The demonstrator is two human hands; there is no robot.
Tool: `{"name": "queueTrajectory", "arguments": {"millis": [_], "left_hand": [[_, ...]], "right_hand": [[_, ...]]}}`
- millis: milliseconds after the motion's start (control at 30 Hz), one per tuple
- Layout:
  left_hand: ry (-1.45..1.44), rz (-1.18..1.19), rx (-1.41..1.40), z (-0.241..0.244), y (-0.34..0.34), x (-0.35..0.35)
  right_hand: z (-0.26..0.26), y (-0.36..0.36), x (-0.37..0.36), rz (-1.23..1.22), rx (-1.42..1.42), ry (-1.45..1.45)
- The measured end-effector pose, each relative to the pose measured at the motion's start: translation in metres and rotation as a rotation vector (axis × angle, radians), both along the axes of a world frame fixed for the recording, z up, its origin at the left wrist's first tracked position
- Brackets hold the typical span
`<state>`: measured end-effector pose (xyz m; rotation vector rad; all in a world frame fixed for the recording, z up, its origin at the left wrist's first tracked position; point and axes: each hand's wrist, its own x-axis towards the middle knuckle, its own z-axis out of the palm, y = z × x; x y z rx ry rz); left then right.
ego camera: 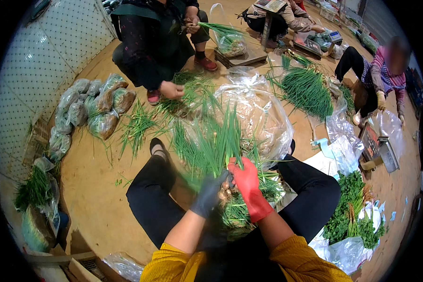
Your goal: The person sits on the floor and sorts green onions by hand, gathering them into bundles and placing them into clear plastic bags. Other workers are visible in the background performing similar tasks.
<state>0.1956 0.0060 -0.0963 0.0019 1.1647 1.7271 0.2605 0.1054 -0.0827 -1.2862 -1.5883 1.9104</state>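
Note:
My left hand [211, 192], in a dark grey glove, is closed around a bunch of green onions [215, 144] near its bulbs. The round, brownish bulbs [225, 192] poke out below the fingers, and the long leaves point away from me. My right hand [245, 179], in a red rubber glove, meets the left one at the bunch, its fingers pinching at green stalks. More green onions [238, 213] lie beneath my hands, between my knees. Just beyond the bunch stands a large clear plastic bag [257, 112], tied at the top.
Filled plastic bags [105, 123] are piled at left. A person [151, 46] crouches ahead, by a platform scale [241, 58] bearing a bag. Green onions [306, 91] spread at right, near another person [387, 77] and a scale [372, 141]. Leafy greens [350, 208] lie beside my right knee.

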Motion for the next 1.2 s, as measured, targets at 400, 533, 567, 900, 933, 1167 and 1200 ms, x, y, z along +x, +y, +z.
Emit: {"name": "queueTrajectory", "arguments": {"millis": [400,533,567,900,933,1167,1200], "left_hand": [[0.053,0.095,0.094,0.013,-0.012,-0.02],[0.273,0.008,0.073,-0.008,-0.011,-0.016],[0.169,0.037,0.09,-0.005,-0.009,-0.014],[0.399,-0.096,-0.12,0.022,0.002,0.0],[0.436,-0.146,-0.217,0.035,0.005,0.002],[0.284,-0.046,-0.133,0.001,0.002,-0.004],[0.259,0.009,-0.097,-0.012,-0.002,-0.009]], "right_hand": [[-0.078,0.077,0.037,-0.227,-0.109,0.213],[-0.048,0.067,0.026,0.101,-0.521,0.625],[-0.038,0.059,0.02,0.157,-0.583,0.751],[-0.081,0.027,0.009,0.394,-0.13,0.403],[-0.089,0.026,0.009,0.441,0.029,0.336],[-0.116,0.033,0.003,0.441,0.541,0.391],[-0.108,0.033,0.002,0.365,0.372,0.488]]}}
